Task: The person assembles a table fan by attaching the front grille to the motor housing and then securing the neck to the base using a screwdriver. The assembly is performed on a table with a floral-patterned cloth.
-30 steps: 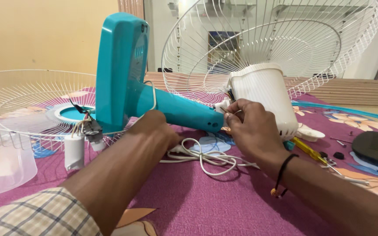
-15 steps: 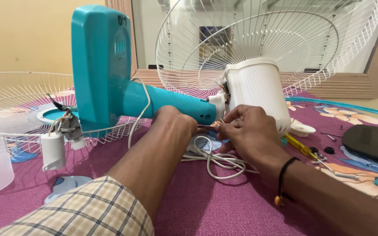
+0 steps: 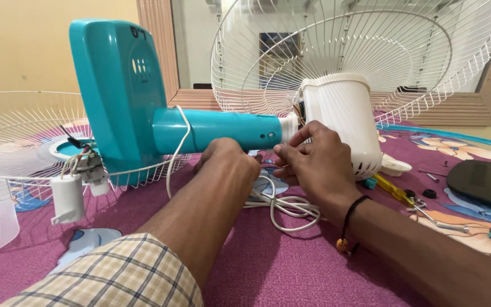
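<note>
Hands working at the neck joint of a dismantled fan
Head view: left hand (image 3: 228, 162) and right hand (image 3: 311, 165) pinch something small under the teal stem (image 3: 217, 129), beside the white motor housing (image 3: 342, 122); each grip is narrow, its contents hidden; next calls for fine fingertip control

Yellow wall (image 3: 24, 51) at back left. Right of it, wood-framed mirror (image 3: 487, 111) leaning on wall, reflecting bright room. Below wall, magenta floral cloth (image 3: 291, 267) covers surface. Even daylight.
</note>
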